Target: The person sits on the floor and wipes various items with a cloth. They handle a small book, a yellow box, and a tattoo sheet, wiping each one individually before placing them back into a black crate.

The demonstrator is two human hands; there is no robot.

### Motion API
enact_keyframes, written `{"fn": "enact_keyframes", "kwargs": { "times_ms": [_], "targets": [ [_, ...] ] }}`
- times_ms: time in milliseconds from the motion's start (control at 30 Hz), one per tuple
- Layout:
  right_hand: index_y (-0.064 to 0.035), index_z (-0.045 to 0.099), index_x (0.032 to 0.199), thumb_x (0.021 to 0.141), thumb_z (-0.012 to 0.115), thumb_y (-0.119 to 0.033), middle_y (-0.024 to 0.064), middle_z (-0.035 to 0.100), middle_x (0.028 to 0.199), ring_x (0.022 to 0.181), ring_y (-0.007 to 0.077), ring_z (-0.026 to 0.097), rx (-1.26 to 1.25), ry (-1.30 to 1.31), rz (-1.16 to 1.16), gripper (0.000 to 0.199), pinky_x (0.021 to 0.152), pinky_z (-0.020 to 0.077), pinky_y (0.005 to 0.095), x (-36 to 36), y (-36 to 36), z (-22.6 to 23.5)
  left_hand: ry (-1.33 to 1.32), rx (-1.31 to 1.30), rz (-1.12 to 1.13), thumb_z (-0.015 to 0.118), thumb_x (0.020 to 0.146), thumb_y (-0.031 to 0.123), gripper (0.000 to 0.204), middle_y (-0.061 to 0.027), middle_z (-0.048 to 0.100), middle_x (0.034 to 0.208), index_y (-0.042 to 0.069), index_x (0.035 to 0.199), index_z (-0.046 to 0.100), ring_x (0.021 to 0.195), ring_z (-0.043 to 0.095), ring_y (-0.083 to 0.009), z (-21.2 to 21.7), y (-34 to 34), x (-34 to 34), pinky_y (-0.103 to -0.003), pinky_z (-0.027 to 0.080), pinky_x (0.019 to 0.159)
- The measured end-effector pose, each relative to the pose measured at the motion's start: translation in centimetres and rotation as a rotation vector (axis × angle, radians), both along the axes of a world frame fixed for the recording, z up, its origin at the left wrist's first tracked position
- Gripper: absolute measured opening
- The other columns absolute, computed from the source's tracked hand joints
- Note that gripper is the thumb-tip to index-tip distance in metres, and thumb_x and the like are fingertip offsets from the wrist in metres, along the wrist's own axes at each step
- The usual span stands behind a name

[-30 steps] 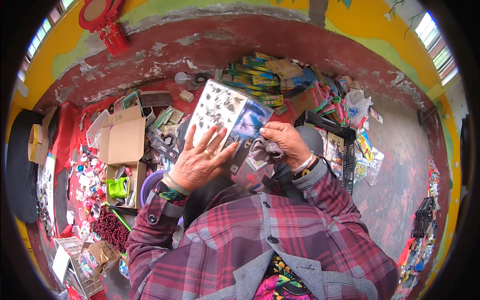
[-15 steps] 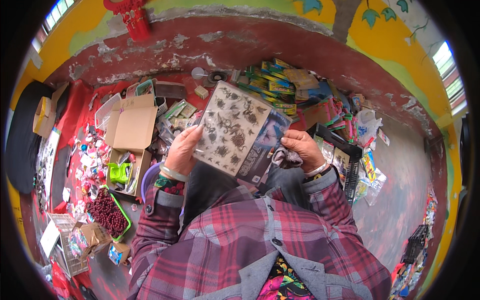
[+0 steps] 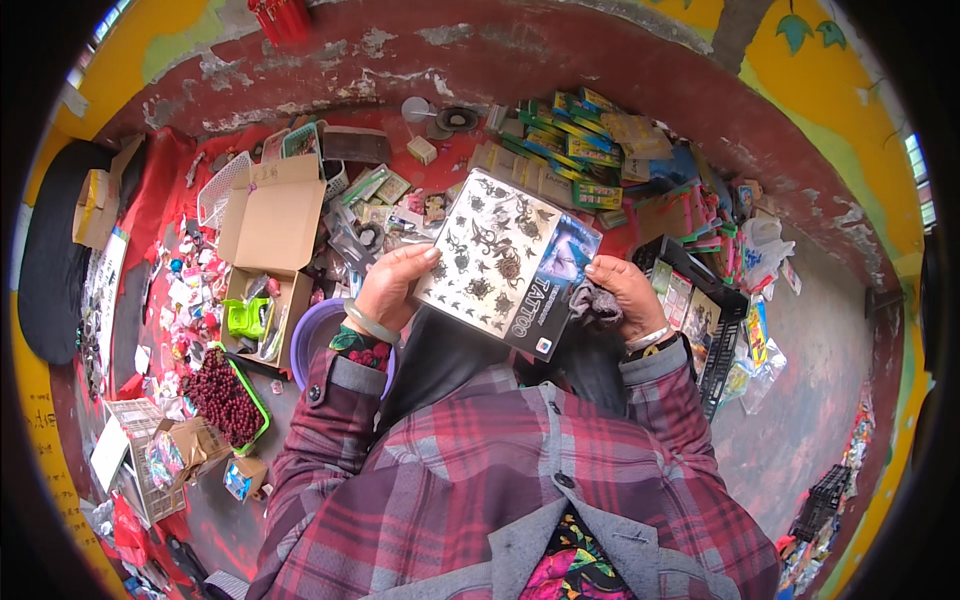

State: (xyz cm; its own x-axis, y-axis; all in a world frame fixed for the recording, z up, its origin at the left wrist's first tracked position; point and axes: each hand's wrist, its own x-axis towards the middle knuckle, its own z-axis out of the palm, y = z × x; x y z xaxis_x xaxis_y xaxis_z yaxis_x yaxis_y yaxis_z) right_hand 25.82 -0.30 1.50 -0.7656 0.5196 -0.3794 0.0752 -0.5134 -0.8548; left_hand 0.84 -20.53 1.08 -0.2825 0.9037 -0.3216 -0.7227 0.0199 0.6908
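A temporary tattoo sheet (image 3: 492, 248) is held up over my lap, tilted a little. Its pale part carries dark flower and vine designs; a black band with a blue picture runs down its right side. My left hand (image 3: 392, 292) pinches the left edge, thumb on top. At the upper right edge, my right hand (image 3: 628, 297) grips the sheet between thumb and fingers. A bunched grey cloth piece (image 3: 594, 304) hangs beneath that right hand, against the sheet; how it is held is hidden. A bangle circles each wrist.
To the left stand an open cardboard box (image 3: 266, 228) with a green item inside, a purple basin (image 3: 312, 335) and a green-rimmed tray (image 3: 262, 400) of dark red beads. Colourful flat packs (image 3: 575, 140) pile up ahead. A black crate (image 3: 722, 345) is at my right.
The view has shifted, so the surroundings sit further right and a little higher or lower in places. Both hands keep hold of the tattoo sheet, whose glare has lessened and whose designs look sharper.
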Motion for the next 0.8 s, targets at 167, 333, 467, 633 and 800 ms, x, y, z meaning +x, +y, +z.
{"fn": "enact_keyframes", "kwargs": {
  "times_ms": [167,333,467,633,800],
  "targets": [
    [-0.0053,0.059,0.082,0.087,0.058,-0.011,-0.0024,0.059,0.073,0.064,0.0053,0.056,-0.03,-0.053,-0.024,0.008,0.059,0.0443,0.0196,0.1,0.5,-0.9,-0.044,0.006,0.0,0.056,0.086,0.011,0.027,-0.0115,0.065,0.1,-0.006,0.107,0.058,0.09,0.062,-0.0184,-1.7,0.4,-0.4,-0.029,0.047,0.083],
    [-0.0051,0.062,0.085,0.087,0.059,-0.011,-0.001,0.062,0.076,0.066,0.0068,0.059,-0.06,-0.009,-0.028,0.007,0.061,0.0465,0.0206,0.2,0.7,-1.2,-0.114,-0.011,-0.048,0.053,0.087,0.006,0.028,-0.0135,0.064,0.104,-0.007,0.112,0.056,0.095,0.062,-0.0212,-1.5,0.4,-0.5,-0.033,0.047,0.088],
    [-0.0039,0.062,0.089,0.087,0.059,-0.011,0.0003,0.064,0.079,0.068,0.0081,0.061,-0.074,-0.009,-0.045,0.008,0.063,0.0481,0.0214,0.1,0.9,-1.9,-0.114,-0.018,-0.07,0.053,0.088,0.005,0.03,-0.0131,0.062,0.108,-0.006,0.116,0.053,0.098,0.061,-0.021,-1.4,-0.2,-0.6,-0.034,0.047,0.089],
    [-0.0019,0.062,0.094,0.087,0.061,-0.013,0.0018,0.064,0.082,0.068,0.0081,0.06,-0.029,-0.019,-0.083,0.013,0.061,0.048,0.0217,-0.7,0.8,-1.5,-0.043,-0.061,-0.045,0.053,0.088,0.007,0.031,-0.0115,0.062,0.106,-0.006,0.116,0.054,0.095,0.061,-0.0201,-0.5,-0.7,-0.3,-0.034,0.047,0.088],
    [-0.0046,0.061,0.102,0.081,0.067,-0.028,0.0071,0.063,0.08,0.069,0.0168,0.06,1.129,-0.337,-0.104,0.032,0.062,0.0465,0.0291,-1.0,-1.2,3.0,0.041,-0.039,0.019,0.048,0.088,0.009,0.031,-0.0106,0.062,0.105,-0.006,0.115,0.053,0.093,0.062,-0.0186,1.3,-0.6,0.1,-0.034,0.051,0.082]
  ]
}}
